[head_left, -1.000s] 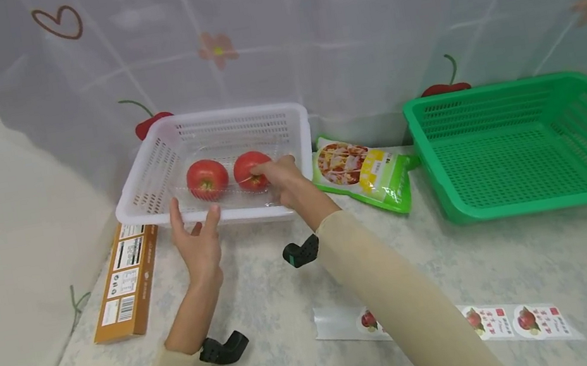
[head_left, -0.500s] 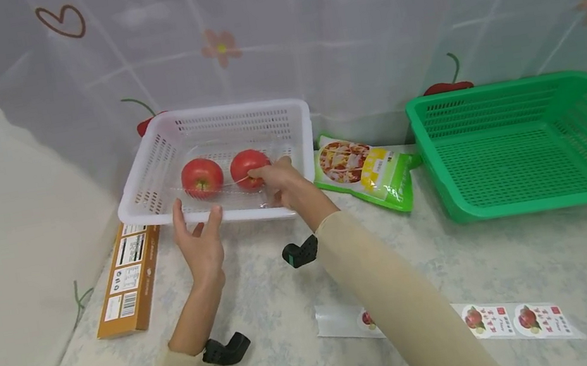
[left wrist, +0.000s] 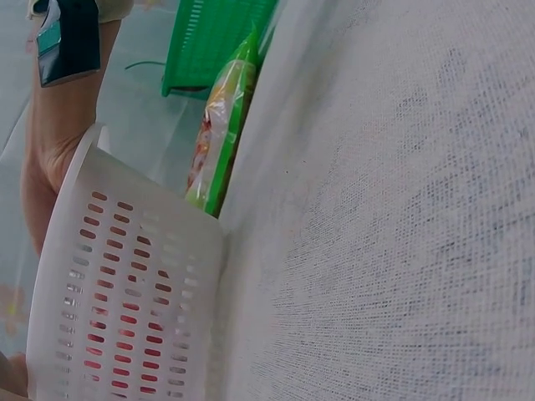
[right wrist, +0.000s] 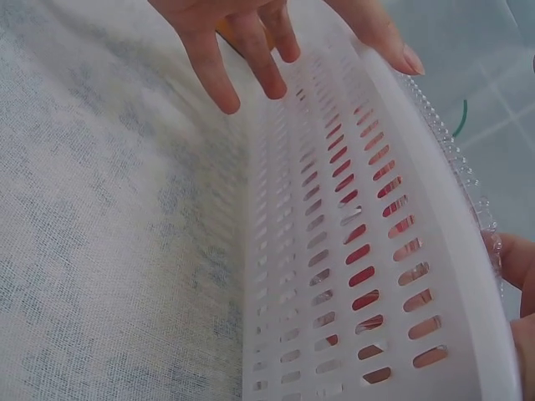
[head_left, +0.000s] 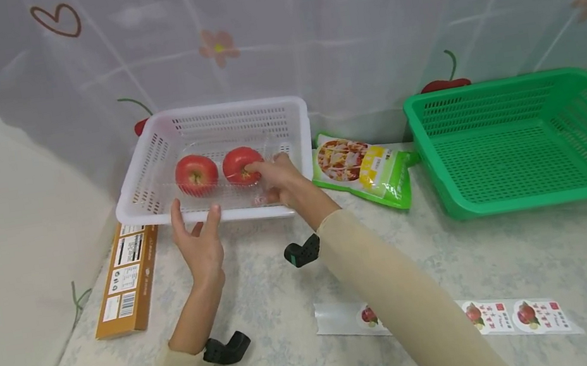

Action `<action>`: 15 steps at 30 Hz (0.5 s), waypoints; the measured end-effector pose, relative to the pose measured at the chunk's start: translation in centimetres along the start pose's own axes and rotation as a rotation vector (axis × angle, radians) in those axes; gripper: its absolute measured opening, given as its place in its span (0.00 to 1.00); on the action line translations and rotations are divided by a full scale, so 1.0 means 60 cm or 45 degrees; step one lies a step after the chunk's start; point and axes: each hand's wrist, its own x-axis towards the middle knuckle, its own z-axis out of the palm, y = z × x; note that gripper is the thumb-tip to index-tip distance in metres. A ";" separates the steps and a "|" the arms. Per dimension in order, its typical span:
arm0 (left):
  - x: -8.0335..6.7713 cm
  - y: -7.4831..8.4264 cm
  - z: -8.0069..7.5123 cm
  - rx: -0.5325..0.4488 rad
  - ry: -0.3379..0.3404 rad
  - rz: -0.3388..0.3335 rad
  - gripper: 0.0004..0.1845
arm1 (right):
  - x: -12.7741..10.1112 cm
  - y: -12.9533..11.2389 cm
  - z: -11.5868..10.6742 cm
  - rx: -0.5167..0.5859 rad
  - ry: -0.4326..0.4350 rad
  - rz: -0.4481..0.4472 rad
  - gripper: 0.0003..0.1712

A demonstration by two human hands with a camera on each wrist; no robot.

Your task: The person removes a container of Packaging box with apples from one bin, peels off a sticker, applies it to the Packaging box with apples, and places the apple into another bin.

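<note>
Clear plastic container (head_left: 224, 199), see-through with a ridged edge, sits in the white basket (head_left: 235, 105) with two red apples (head_left: 197, 174) (nice and shiny). Right hand (head_left: 281, 180) is pinching its right side; left hand (head_left: 199, 244) isn't gripping, fingers spread at the basket's front rim.

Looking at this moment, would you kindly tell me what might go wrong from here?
The right hand seems to hold the clear plastic container at one side, so it might tilt and let the two round red apples roll. The container's edge shows above the near rim of the white perforated plastic basket, so it could snag there.
</note>
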 end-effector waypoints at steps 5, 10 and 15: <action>0.000 -0.004 0.004 0.002 0.030 0.016 0.43 | -0.001 0.000 -0.002 0.060 0.006 -0.017 0.50; -0.001 -0.008 0.008 -0.042 0.055 0.038 0.44 | -0.002 0.000 -0.001 0.083 0.056 -0.071 0.48; 0.000 -0.010 0.009 -0.057 0.061 0.072 0.44 | -0.004 -0.002 -0.002 0.106 0.044 -0.126 0.47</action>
